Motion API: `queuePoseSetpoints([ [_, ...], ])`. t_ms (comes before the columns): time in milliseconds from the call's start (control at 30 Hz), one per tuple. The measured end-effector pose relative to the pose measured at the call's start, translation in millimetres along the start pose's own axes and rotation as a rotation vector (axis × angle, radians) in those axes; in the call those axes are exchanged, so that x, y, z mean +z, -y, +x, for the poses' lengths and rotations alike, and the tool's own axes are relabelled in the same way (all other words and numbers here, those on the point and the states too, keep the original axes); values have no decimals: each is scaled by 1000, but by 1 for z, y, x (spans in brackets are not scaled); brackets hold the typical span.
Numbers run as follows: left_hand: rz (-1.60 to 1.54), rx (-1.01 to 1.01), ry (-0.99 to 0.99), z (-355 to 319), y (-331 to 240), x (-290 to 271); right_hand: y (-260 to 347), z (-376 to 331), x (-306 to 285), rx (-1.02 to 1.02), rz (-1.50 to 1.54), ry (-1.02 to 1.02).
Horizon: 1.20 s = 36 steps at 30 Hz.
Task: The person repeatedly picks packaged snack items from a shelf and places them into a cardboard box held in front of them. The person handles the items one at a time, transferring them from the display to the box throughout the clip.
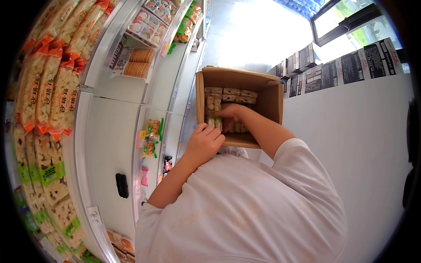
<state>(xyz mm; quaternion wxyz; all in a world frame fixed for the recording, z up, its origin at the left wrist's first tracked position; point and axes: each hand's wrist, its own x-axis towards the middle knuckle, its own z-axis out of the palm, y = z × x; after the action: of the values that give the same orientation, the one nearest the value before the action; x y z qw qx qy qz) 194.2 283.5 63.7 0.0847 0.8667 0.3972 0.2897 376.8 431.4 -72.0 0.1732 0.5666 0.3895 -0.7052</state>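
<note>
An open cardboard box (274, 105) stands in front of me, holding several clear packs of pale puffed-grain bars (240, 94). Deep inside it, my right hand (230, 113) is closed about an upright bar pack (211, 105) along the left wall; its lower fingers are hidden between the packs. My left hand (205, 141) is curled over the box's near left corner, fingertips turned in at the rim beside that same pack.
Shelves at left carry orange-ended snack bags (46, 90), green-labelled bar packs (52, 173) and a biscuit tray (136, 61). A black object (122, 185) lies on one shelf. Dark printed boxes (351, 68) line a white surface (351, 114) at right. A window (342, 19) stands beyond.
</note>
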Motion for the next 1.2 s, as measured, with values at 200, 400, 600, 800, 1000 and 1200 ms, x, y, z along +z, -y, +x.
queuePoseSetpoints([
  [200,21,8,0,1,-1,1,-3,-7,20,-73,-217,-72],
  [400,37,3,30,3,-1,1,-11,31,40,-178,-537,-277],
  [600,20,-25,35,4,-3,-2,-4,19,37,-102,-321,-187],
  [800,43,-14,5,1,-4,4,11,0,40,-88,290,-387],
  [1000,36,-21,-9,-1,-4,2,25,-4,29,-182,22,-412],
  [1200,17,-25,-37,0,-2,-2,30,19,29,-186,47,-431],
])
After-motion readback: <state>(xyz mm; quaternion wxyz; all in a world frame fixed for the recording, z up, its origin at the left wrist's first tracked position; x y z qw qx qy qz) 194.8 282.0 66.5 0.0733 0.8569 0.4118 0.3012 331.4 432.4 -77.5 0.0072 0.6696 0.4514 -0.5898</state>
